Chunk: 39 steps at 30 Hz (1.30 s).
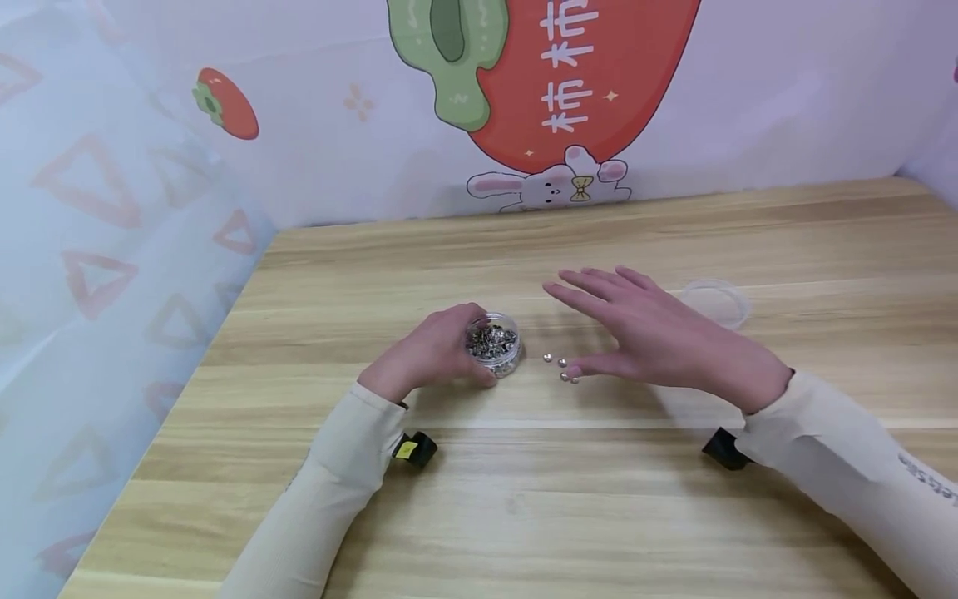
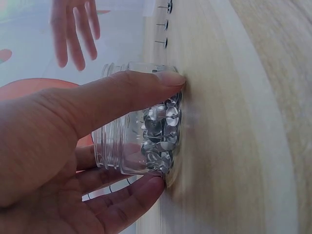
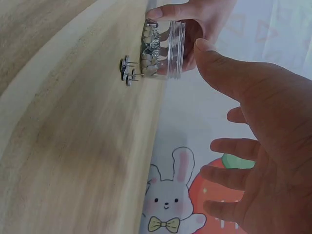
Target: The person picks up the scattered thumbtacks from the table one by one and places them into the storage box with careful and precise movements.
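Note:
My left hand (image 1: 441,345) grips a clear round jar (image 1: 506,363) by its side, thumb on the near side and fingers round the far side. Silver thumbtacks (image 2: 158,126) fill its lower part, and its top is uncovered. The jar stands upright on the table. Just right of it lie several loose thumbtacks (image 1: 562,363), points up, as the right wrist view shows. Over these my right hand (image 1: 651,329) hovers with fingers spread and nothing in them. In the head view its thumb tip overlaps the nearest tacks.
A clear round lid (image 1: 717,303) lies on the wooden table (image 1: 524,499) beyond the right hand, partly hidden by it. A printed cloth backdrop (image 1: 314,158) rises along the back edge, with another pale sheet at the left.

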Motion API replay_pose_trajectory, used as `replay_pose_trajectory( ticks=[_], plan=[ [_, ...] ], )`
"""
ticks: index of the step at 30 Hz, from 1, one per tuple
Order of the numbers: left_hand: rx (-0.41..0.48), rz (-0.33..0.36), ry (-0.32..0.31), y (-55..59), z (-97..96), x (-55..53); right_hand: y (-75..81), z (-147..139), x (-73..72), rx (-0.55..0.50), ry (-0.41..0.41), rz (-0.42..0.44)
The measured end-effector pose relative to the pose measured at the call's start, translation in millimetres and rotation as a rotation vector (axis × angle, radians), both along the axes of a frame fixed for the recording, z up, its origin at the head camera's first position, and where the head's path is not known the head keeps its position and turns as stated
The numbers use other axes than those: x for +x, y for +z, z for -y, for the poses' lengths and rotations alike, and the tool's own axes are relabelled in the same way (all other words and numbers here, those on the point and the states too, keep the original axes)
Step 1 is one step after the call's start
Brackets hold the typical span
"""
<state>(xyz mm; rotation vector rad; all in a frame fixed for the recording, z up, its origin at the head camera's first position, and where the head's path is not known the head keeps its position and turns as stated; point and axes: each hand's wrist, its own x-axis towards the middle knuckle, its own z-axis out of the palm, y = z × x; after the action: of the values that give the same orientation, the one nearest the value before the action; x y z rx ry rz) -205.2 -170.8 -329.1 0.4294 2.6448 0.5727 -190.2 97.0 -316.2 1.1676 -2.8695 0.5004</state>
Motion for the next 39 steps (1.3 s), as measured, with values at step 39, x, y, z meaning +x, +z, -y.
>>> replay_pose_trajectory(
  ticks=[39],
  plan=[
    [0.018, -0.007, -0.006, -0.8, 1.9, 0.4, -1.6, 2.2, -1.7, -0.039, 0.053, -0.059]
  ],
)
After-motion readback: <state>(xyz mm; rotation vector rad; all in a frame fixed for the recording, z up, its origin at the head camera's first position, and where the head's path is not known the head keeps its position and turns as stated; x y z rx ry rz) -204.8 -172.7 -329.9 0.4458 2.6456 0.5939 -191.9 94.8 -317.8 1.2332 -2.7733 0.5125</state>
